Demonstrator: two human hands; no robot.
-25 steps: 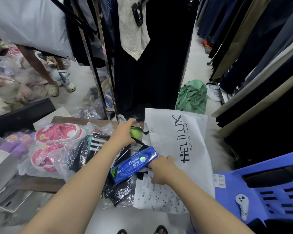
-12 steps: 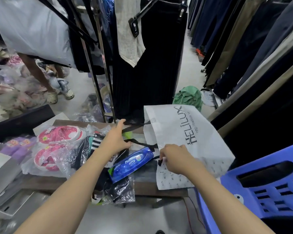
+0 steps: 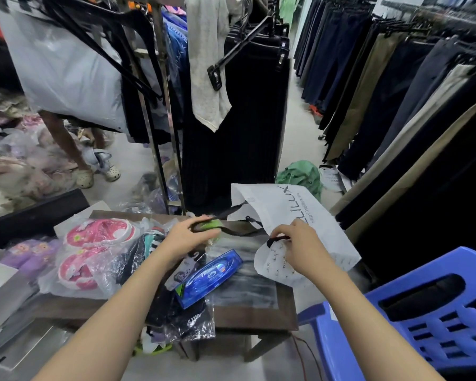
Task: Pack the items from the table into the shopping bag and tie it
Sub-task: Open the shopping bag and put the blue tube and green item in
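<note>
While right hand (image 3: pixel 297 244) pinches handle (image 3: pixel 276 239), bag (image 3: pixel 318 215) reads "LILUX".

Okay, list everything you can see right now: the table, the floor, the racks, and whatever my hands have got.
shopping bag: one, white with black lettering, right end of the table
green item: one, green, far side of the table, in the left hand
blue box: one, blue, table middle, partly on the bagged clothes
pink shoes: two, pink and white, in clear plastic, table's left
bagged clothes: several, dark, table's near edge
table: one, dark wood, centre
chair: one, blue plastic, lower right
green bundle: one, green, on the floor beyond the bag
trousers: many, dark and beige, hanging at right
left hand: grips the green item
right hand: pinches the shopping bag's black handle
</note>
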